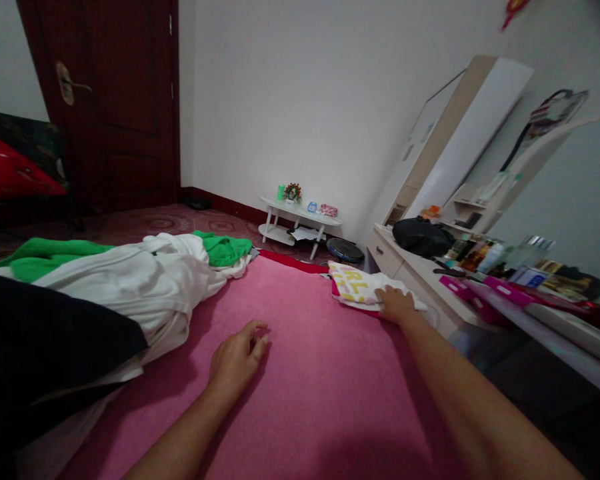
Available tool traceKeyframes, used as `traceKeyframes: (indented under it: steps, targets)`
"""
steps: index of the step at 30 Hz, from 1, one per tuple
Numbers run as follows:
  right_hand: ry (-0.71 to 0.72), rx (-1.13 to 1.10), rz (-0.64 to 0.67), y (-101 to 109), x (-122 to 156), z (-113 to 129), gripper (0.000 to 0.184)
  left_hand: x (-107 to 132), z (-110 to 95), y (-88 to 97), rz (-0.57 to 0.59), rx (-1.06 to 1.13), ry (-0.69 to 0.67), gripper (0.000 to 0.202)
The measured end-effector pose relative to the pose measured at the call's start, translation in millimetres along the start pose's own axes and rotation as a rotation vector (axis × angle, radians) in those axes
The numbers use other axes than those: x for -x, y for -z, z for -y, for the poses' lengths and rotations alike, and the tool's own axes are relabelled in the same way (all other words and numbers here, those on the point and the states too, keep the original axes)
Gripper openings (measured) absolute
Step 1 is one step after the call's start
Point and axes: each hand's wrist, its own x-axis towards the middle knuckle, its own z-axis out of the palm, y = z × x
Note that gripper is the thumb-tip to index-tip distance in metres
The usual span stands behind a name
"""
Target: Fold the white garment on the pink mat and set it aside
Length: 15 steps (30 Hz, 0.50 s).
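My right hand rests on a folded white shirt with yellow letters, its fingers lying over the right part of the cloth. Something red or pink shows under the shirt's edge. Over the pink bedspread, my left hand is loosely curled with fingers apart and holds nothing. To its left lies a loose heap of clothes: a white garment, green cloth and a black garment nearest to me.
A dressing table with a black bag and several bottles runs along the right side. Beyond the bed stand a low white table and a dark round device on the floor. A dark red door is at the back left.
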Motion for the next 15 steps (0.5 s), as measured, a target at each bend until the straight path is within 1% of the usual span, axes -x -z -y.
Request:
traceKeyframes:
  steps: [2,4,6,7,8,10,11,13,15]
  targets:
    - [0.012,-0.017,-0.023,-1.7,2.7,9.2,0.062,0.3,-1.1,-0.2,0.002,-0.011,0.004,0.03]
    - [0.117,-0.056,-0.07,0.0,6.7,26.3,0.067,0.2,-1.8,-0.7,0.005,-0.028,0.009,0.029]
    - [0.253,-0.12,-0.094,4.3,10.1,47.5,0.06,-0.2,-1.6,-1.3,0.009,-0.036,0.008,0.027]
    - [0.295,-0.15,-0.095,6.8,10.8,57.5,0.053,-0.3,-1.3,-1.5,0.01,-0.034,0.005,0.026]
    - [0.302,-0.174,-0.089,9.3,10.6,66.2,0.044,-0.5,-1.1,-1.6,0.01,-0.031,0.001,0.024]
    - [0.246,-0.203,-0.082,14.6,6.4,77.4,0.031,-0.5,-1.3,-1.2,0.021,-0.025,-0.011,0.022]
    - [0.209,-0.215,-0.084,17.6,2.4,79.5,0.03,-0.4,-1.9,-0.7,0.026,-0.023,-0.014,0.021]
    - [0.128,-0.246,-0.092,25.4,-8.8,78.6,0.034,0.0,-3.9,0.4,0.034,-0.029,-0.008,0.02]
    - [0.015,-0.273,-0.12,34.7,-21.8,75.7,0.044,0.3,-6.1,1.4,0.04,-0.048,0.008,0.019]
